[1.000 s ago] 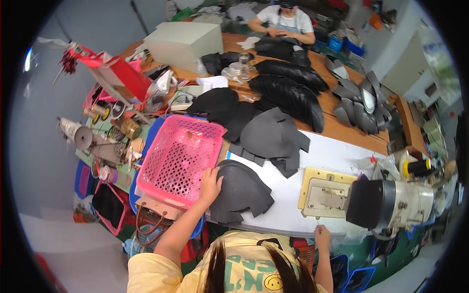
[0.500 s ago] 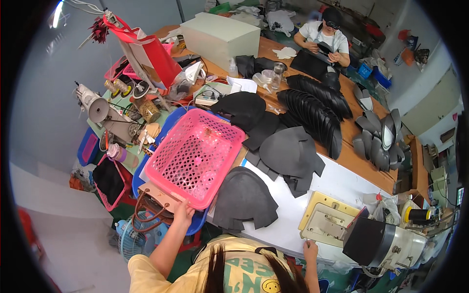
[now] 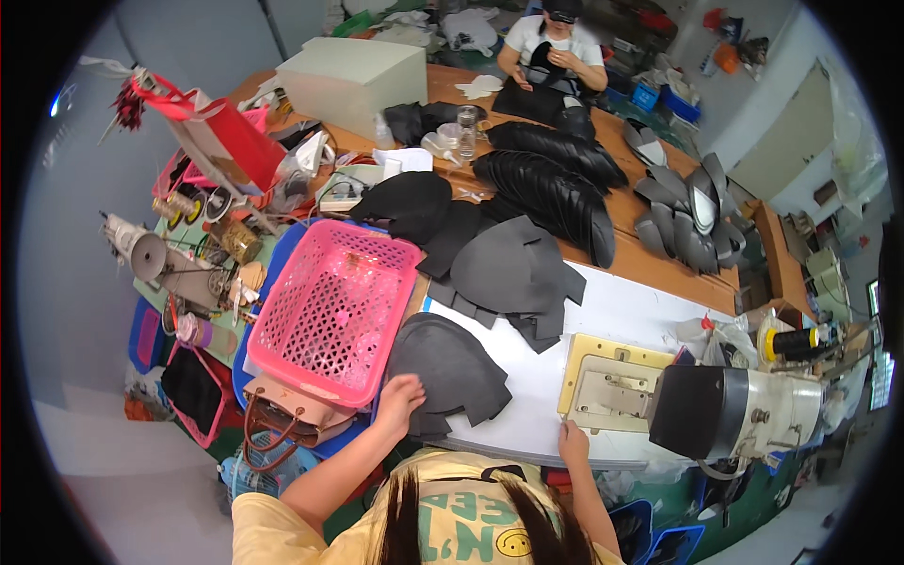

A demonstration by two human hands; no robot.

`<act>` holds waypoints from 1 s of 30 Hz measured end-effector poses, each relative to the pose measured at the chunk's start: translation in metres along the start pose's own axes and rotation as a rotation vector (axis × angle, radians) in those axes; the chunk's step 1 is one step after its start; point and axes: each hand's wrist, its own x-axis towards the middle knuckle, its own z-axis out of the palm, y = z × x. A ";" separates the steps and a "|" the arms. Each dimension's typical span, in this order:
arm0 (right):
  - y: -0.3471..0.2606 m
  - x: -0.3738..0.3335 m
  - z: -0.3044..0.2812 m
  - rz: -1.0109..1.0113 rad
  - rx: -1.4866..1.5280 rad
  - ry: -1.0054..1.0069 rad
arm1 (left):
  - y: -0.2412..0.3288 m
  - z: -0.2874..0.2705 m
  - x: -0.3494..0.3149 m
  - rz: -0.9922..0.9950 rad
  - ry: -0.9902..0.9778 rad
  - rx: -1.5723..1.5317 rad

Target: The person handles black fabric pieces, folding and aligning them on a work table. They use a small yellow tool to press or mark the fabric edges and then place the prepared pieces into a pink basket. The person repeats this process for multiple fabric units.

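My left hand is over the near edge of a pile of dark grey, curved fabric-like pieces, its fingers loosely bent and apart, with nothing visible in them. Whether it touches the pile I cannot tell. Beside it stands a pink perforated plastic basket, with only a few small scraps inside. My right hand is closed at the front corner of the sewing machine's pale bed plate; what its fingers hold, if anything, is too small to make out. A second dark pile lies farther back on the white tabletop.
The sewing machine head fills the right side. Rows of glossy black curved pieces and loose grey ones lie on the brown table. Across it a person handles a black piece. A brown-handled bag sits below the basket.
My left hand has left the basket's near rim and moved right to the dark pile. The right hand has stayed by the machine plate. The whole view has shifted as my head turned.
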 end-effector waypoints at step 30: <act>-0.218 0.116 -0.130 -0.730 0.246 0.480 | 0.072 0.195 0.048 0.171 -0.355 0.034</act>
